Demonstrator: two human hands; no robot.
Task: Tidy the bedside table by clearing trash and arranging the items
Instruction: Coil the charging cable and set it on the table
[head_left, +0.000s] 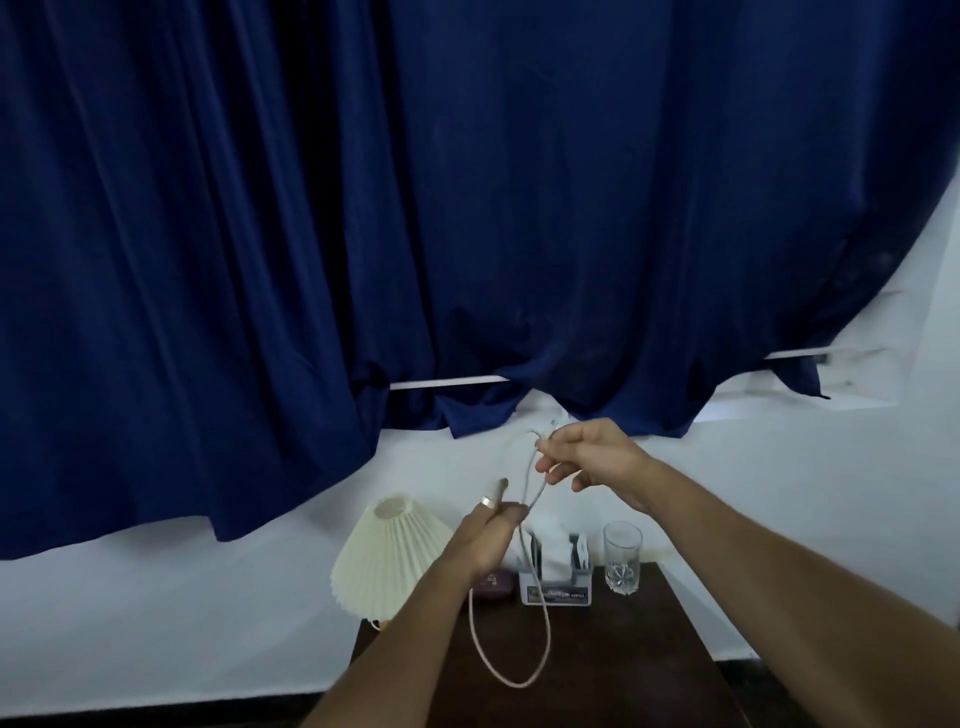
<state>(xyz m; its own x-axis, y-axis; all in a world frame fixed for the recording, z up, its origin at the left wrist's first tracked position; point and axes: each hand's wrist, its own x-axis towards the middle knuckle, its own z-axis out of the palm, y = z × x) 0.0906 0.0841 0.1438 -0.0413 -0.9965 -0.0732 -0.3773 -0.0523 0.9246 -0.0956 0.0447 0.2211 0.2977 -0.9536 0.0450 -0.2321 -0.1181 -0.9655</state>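
Note:
A pale charging cable (546, 631) hangs in a long loop above the dark wooden bedside table (639, 665). My left hand (488, 535), with a ring on one finger, pinches the cable where its strands cross. Higher and to the right, my right hand (592, 462) holds the cable's upper end near the plug between thumb and fingers. Both hands are raised above the table's back edge. At the back of the table stand a clear organiser (556, 582) with white items, a cut drinking glass (622, 556) and a small purple case (493, 586), partly hidden by my left wrist.
A cream pleated lamp (387, 556) stands at the table's back left corner. Dark blue curtains (363, 234) hang over the white wall behind. A dark floor shows along the bottom on both sides of the table.

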